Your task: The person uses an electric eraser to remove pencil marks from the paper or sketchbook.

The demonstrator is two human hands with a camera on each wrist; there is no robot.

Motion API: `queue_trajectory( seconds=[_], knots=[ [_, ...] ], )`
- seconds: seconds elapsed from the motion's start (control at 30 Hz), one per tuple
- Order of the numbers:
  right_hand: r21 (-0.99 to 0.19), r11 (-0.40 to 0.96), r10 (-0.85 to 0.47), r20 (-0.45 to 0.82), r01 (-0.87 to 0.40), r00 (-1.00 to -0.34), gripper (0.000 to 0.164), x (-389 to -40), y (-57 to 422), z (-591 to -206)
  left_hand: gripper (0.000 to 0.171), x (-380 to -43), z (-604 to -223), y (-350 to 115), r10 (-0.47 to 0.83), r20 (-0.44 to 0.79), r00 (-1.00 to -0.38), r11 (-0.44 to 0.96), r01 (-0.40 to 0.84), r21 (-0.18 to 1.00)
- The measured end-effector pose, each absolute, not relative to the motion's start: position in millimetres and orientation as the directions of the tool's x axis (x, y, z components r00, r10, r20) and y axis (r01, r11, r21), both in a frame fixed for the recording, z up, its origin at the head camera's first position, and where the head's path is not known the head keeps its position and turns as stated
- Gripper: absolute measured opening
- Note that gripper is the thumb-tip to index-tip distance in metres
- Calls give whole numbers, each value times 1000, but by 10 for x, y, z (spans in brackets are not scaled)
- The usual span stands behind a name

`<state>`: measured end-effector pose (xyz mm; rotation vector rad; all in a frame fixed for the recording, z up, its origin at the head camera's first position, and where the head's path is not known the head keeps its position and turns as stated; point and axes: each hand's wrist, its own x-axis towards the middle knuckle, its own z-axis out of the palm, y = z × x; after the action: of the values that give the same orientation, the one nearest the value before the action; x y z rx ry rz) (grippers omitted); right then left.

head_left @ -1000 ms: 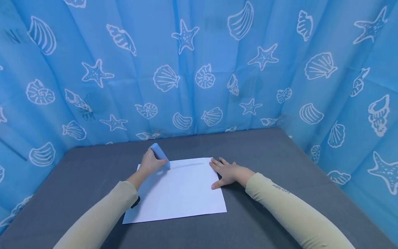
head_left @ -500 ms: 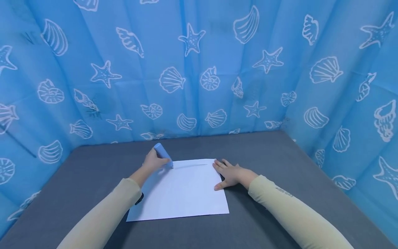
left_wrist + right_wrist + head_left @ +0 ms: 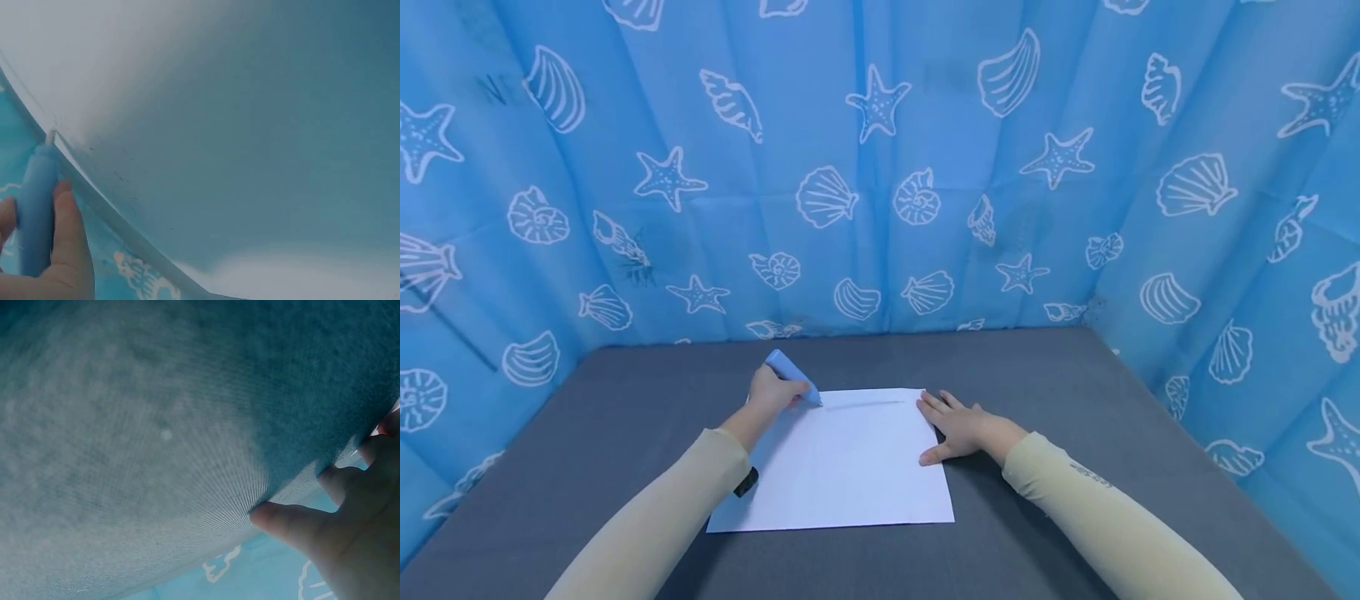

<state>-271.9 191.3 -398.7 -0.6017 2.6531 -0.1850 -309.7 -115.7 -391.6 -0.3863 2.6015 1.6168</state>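
Note:
A sheet of white paper [image 3: 850, 479] lies on the grey tabletop, with a faint grey line [image 3: 876, 404] near its far edge. My left hand [image 3: 769, 393] grips a thick blue pen-shaped eraser [image 3: 790, 372] that leans to the left. Its narrow pale tip meets the paper close to the line's left end. Small dark specks [image 3: 122, 178] are scattered beside the tip in the left wrist view. With fingers spread, my right hand [image 3: 958, 429] rests on the right edge of the sheet, thumb and fingertips on the paper.
A blue curtain [image 3: 865, 233] with white shells and starfish hangs behind and along both sides of the grey table [image 3: 1015, 367]. A black band [image 3: 746, 482] shows at the left sleeve [image 3: 658, 517]. The right sleeve [image 3: 1120, 521] crosses the front right.
The head view has shifted slightly. The eraser's upper end has tipped further left and down, while its tip stays near the line's left end. My right hand stays on the paper's edge.

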Motion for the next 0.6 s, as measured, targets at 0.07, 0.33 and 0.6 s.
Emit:
queue_trajectory(
  seconds=[0.07,0.33,0.6],
  knots=[
    [-216,898,-438,-364,-383,-822,102,-2724,1909,-3999,62,-3092,-3912,-1149,-186,-157,-970,463,-228,857],
    [-214,904,-427,-369,-371,-826,103,-2718,1909,-4018,54,-3083,-3930,-1101,-161,-82,-984,540,-157,827],
    [-214,902,-430,-367,-375,-825,104,-2720,1903,-3993,62,-3074,-3938,-1108,-137,-76,-988,546,-140,826]
  ],
)
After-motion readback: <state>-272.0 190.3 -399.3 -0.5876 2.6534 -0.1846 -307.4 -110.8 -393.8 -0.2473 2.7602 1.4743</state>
